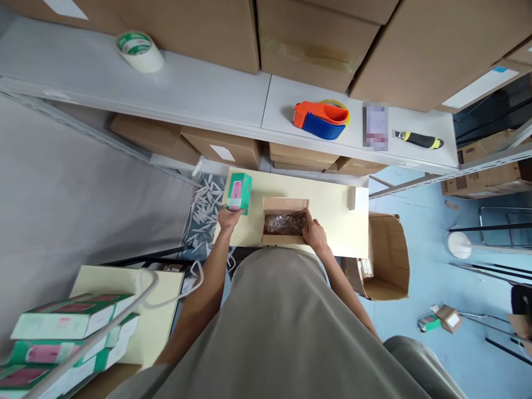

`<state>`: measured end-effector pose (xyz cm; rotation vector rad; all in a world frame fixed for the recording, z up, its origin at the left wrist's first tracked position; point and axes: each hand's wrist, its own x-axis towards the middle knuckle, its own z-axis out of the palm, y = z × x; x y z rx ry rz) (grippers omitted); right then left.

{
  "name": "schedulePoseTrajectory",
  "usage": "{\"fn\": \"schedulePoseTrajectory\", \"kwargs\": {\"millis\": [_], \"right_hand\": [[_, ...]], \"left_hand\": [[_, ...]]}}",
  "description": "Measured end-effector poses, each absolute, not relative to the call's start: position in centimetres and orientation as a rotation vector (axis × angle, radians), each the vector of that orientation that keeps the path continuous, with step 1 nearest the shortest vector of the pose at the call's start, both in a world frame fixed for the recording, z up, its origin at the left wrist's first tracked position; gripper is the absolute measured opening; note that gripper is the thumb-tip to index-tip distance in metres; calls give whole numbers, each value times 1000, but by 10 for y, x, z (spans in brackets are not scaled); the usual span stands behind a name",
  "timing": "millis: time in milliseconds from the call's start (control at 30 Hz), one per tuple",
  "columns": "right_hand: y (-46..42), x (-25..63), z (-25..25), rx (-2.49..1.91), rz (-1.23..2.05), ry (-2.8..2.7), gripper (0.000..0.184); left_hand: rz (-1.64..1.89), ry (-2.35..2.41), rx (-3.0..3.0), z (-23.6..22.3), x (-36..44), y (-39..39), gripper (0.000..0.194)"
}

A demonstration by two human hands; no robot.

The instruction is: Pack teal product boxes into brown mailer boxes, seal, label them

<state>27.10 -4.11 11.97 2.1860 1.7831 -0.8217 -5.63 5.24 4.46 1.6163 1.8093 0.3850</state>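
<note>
My left hand [228, 218] grips the lower end of a green box [240, 192] with a pink item pictured on it, at the left end of the pale yellow table [336, 221]. In front of me sits a small cardboard box [284, 239] with its top open. Clear crinkled plastic wrap [285, 223] lies inside it; what is under the wrap I cannot make out. My right hand [315, 233] holds the right wall of that cardboard box, fingers at its rim. A small white box [358, 198] stands near the table's right end.
On the shelf [208, 88] above lie a tape roll [139, 51], an orange-and-blue tape dispenser [321, 119] and a utility knife [419, 139]. An open carton [388, 255] stands right of the table. Green boxes [62, 327] are stacked at lower left, behind a pale bar.
</note>
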Motion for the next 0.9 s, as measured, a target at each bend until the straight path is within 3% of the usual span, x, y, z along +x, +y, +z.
{"fn": "schedulePoseTrajectory", "kwargs": {"millis": [100, 267, 400, 567, 900], "right_hand": [[-43, 271, 122, 2216, -822, 1770, 79], [-43, 276, 129, 2378, -836, 1808, 65], [-39, 294, 127, 2479, -1223, 2018, 63], [-46, 315, 114, 2442, -1769, 2064, 94], [-62, 306, 94, 2421, -1730, 2023, 85]], "left_hand": [[566, 1911, 1408, 57, -56, 33, 46], [868, 1499, 1219, 100, -33, 5, 76], [714, 1308, 1439, 118, -12, -1, 71], [539, 1237, 1720, 107, 2, -5, 67], [388, 1327, 1939, 88, 10, -17, 77]]}}
